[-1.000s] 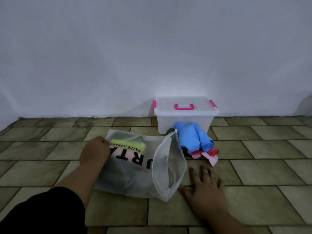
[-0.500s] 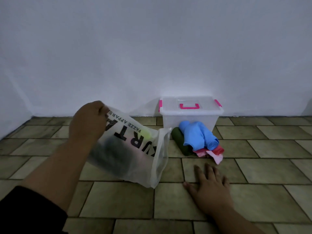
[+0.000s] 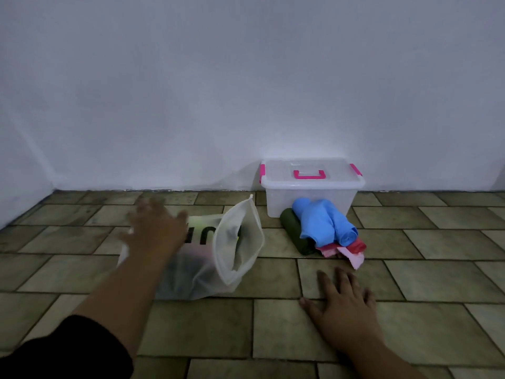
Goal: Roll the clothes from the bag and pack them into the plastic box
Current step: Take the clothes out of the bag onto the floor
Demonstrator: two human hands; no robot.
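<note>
Left hand (image 3: 157, 231), blurred, fingers seemingly spread over the bag (image 3: 236, 239); right hand (image 3: 344, 305) flat on floor (image 3: 426, 283), fingers slightly apart

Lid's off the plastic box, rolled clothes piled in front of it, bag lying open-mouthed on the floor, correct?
Not quite. The head view shows the lid closed on the plastic box. The rolled clothes do sit piled in front of it, and the bag lies open-mouthed on the floor.
</note>
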